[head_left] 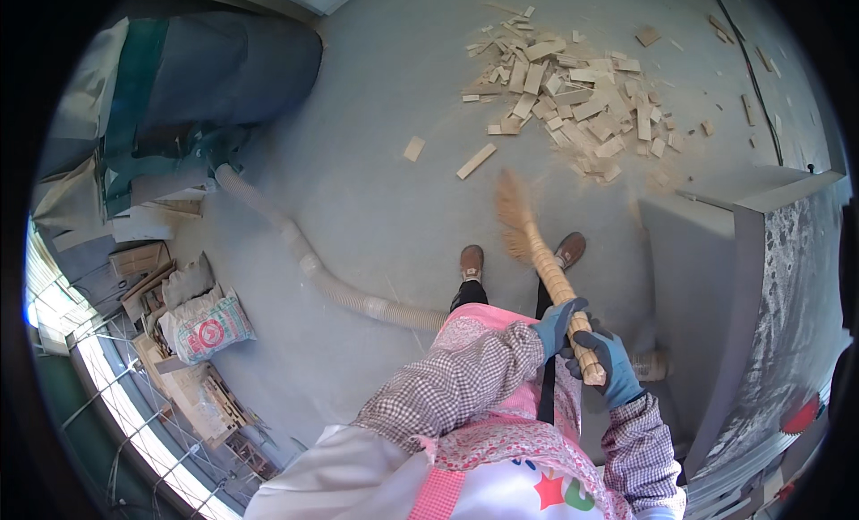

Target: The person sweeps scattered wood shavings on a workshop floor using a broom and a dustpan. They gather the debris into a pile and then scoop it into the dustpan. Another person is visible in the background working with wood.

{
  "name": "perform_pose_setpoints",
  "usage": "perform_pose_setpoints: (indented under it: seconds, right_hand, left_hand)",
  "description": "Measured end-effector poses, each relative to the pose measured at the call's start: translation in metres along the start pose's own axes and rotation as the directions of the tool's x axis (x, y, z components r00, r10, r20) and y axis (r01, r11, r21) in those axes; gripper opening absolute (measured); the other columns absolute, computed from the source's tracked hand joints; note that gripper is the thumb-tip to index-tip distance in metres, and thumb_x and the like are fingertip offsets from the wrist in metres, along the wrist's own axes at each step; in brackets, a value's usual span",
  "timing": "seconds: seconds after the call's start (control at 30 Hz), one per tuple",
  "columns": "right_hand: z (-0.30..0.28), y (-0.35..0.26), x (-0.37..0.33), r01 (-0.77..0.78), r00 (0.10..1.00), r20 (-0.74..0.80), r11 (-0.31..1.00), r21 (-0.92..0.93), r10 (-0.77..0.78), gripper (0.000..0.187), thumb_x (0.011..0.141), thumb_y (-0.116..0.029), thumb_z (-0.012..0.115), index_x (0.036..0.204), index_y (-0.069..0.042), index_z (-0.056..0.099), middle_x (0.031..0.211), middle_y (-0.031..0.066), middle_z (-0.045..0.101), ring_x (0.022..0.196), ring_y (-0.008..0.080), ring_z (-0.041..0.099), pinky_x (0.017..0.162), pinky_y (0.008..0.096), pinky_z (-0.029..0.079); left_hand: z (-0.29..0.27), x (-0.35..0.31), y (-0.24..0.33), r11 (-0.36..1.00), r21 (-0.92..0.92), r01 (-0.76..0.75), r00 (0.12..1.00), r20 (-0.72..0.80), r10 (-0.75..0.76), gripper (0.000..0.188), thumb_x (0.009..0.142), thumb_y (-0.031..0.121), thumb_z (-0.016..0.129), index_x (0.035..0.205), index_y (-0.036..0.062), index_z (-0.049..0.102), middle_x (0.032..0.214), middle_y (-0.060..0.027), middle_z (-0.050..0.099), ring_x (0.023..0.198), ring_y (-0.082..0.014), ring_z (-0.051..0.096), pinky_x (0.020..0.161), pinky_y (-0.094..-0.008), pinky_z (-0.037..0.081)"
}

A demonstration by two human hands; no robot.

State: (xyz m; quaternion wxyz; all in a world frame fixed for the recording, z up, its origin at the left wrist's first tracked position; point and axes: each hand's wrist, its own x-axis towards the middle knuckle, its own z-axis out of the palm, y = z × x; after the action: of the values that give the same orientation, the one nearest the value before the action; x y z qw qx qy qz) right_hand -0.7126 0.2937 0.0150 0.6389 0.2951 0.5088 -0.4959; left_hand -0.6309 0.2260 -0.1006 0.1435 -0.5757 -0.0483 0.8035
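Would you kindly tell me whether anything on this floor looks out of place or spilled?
Yes: a loose heap of wood offcuts lies on the floor ahead of the broom, with sawdust and stray pieces around it. It looks spilled rather than stacked, since the pieces point every way.

Left hand [557,328] and right hand [612,362] in curled grips, close together, perhaps touching, left forearm [452,381] aslant
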Motion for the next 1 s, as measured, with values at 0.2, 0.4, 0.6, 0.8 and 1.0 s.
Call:
perform_pose_setpoints:
  seconds: [0.2, 0.4, 0.6, 0.8, 1.0]
  right_hand:
    - [0.045, 0.034, -0.021, 0.138, 0.98, -0.132, 0.988, -0.075, -0.147, 0.029, 0.075, -0.011, 0.052, 0.1, 0.0, 0.043, 0.068, 0.0116, 0.054, 0.044, 0.0187, 0.053, 0.038, 0.0264, 0.047]
    - [0.121, 0.043, -0.059, 0.224, 0.974, 0.001, 0.968, -0.117, -0.226, 0.045, 0.074, -0.012, 0.053, 0.115, -0.002, 0.037, 0.07, 0.0134, 0.054, 0.043, 0.0172, 0.052, 0.038, 0.026, 0.047]
    - [0.175, 0.035, -0.055, 0.241, 0.967, 0.128, 0.948, -0.206, -0.218, 0.056, 0.073, -0.006, 0.056, 0.122, -0.003, 0.03, 0.082, 0.0127, 0.053, 0.059, 0.02, 0.058, 0.044, 0.0282, 0.051]
    - [0.188, -0.015, -0.064, 0.209, 0.973, 0.158, 0.932, -0.297, -0.168, 0.053, 0.072, -0.007, 0.057, 0.121, -0.004, 0.034, 0.085, 0.0115, 0.054, 0.061, 0.0186, 0.058, 0.046, 0.0275, 0.05]
    - [0.17, -0.097, -0.047, 0.196, 0.975, 0.184, 0.879, -0.434, -0.126, 0.057, 0.071, -0.008, 0.056, 0.123, -0.004, 0.033, 0.088, 0.0107, 0.05, 0.066, 0.0178, 0.057, 0.049, 0.027, 0.05]
  left_hand:
    - [-0.001, -0.05, 0.021, 0.989, 0.128, -0.072, 0.976, 0.215, 0.044, 0.029, 0.072, 0.017, 0.062, 0.09, 0.0026, 0.044, 0.076, -0.01, 0.053, 0.065, -0.021, 0.055, 0.057, -0.0331, 0.049]
    - [-0.059, -0.159, 0.097, 0.883, 0.437, -0.169, 0.949, 0.313, 0.027, 0.045, 0.079, 0.039, 0.051, 0.108, 0.0044, 0.044, 0.092, -0.0096, 0.053, 0.079, -0.0222, 0.056, 0.071, -0.0329, 0.048]
    - [-0.228, -0.213, 0.205, 0.632, 0.292, -0.718, 0.674, 0.065, 0.736, 0.04, 0.082, 0.034, 0.048, 0.114, 0.0114, 0.04, 0.1, -0.013, 0.053, 0.085, -0.0236, 0.055, 0.076, -0.0354, 0.045]
    - [-0.326, -0.253, 0.215, 0.653, 0.318, -0.687, 0.532, -0.392, 0.751, 0.043, 0.079, 0.033, 0.052, 0.112, 0.0108, 0.038, 0.098, -0.0134, 0.053, 0.08, -0.0245, 0.056, 0.066, -0.0357, 0.048]
    - [-0.244, -0.243, 0.208, 0.691, 0.251, -0.678, 0.594, -0.368, 0.716, 0.038, 0.079, 0.029, 0.055, 0.108, 0.0098, 0.042, 0.09, -0.012, 0.055, 0.071, -0.0213, 0.056, 0.059, -0.0298, 0.047]
